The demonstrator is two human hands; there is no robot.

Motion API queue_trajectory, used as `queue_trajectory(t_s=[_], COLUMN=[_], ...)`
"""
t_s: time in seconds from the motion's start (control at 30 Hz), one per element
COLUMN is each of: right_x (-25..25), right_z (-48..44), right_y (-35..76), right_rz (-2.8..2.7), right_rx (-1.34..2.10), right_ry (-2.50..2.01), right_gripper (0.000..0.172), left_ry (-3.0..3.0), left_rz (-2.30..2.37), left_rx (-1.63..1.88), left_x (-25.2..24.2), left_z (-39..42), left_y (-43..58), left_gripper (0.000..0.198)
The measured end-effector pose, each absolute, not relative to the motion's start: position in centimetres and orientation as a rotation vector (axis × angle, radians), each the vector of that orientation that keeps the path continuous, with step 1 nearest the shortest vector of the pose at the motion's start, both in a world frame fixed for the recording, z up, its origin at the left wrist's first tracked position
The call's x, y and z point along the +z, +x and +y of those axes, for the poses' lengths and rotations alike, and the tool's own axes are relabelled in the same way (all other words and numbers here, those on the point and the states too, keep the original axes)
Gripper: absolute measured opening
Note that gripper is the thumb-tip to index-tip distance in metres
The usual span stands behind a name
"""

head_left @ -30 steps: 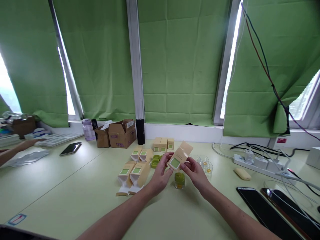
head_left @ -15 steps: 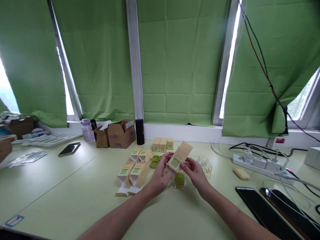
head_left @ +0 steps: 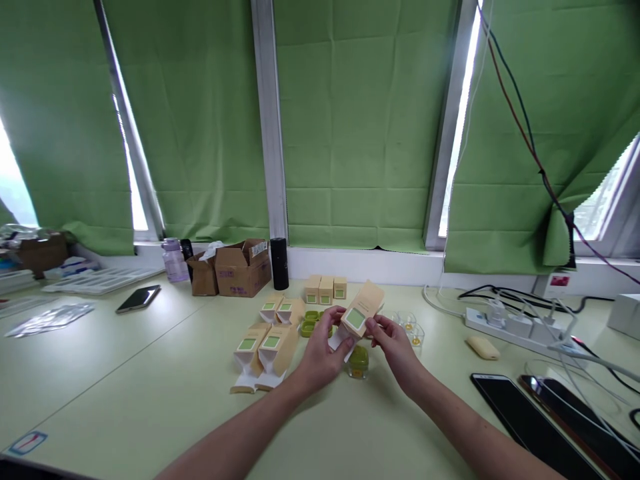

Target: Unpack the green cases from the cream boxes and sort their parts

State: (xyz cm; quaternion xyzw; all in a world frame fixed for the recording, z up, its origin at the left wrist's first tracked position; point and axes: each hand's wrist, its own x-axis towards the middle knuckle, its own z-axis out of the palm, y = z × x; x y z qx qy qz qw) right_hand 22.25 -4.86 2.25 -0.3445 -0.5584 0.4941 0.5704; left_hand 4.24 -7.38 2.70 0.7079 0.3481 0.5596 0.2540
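Observation:
Between my two hands, a small kraft-paper box [head_left: 367, 303] with a green-and-white square on its face is held tilted above the table. My left hand [head_left: 324, 350] grips its lower left part, where a white inner flap hangs out. The fingertips of my right hand [head_left: 394, 341] pinch its right edge. Just below stands a small glass jar with a green lid [head_left: 358, 362]. Several similar boxes [head_left: 276, 350] with open white flaps lie to the left. Green lids [head_left: 308, 328] sit behind my left hand, partly hidden. Clear glass jars [head_left: 415, 333] stand beyond my right hand.
Upright small boxes [head_left: 326, 291] stand at the back, near a black cylinder [head_left: 279, 264] and an open cardboard carton [head_left: 243, 268]. At right are a power strip [head_left: 515, 327] with cables, a beige oval object [head_left: 483, 347] and phones [head_left: 520, 413]. Another phone [head_left: 139, 299] lies left.
The box between my hands has turned more upright and looks fuller, its white flap now showing lower down. Another person's hand at the far left has gone out of view.

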Motion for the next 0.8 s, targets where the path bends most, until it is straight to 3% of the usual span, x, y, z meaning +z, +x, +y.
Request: queue_trajectory(t_s=[0.17,0.8], right_x=[2.1,2.0], right_z=[-4.6,-4.4], right_y=[22.3,22.2], right_rz=[-1.303,-1.239], right_rx=[1.164,1.237], right_ry=[-0.811,-0.837], right_gripper=[0.057,0.062], left_ry=[1.967,2.063], left_rz=[1.087,1.198], left_rx=[1.573,1.666], left_x=[2.0,1.3], left_z=[-7.0,-6.8], left_y=[3.9,3.7], left_gripper=[0.030,0.034])
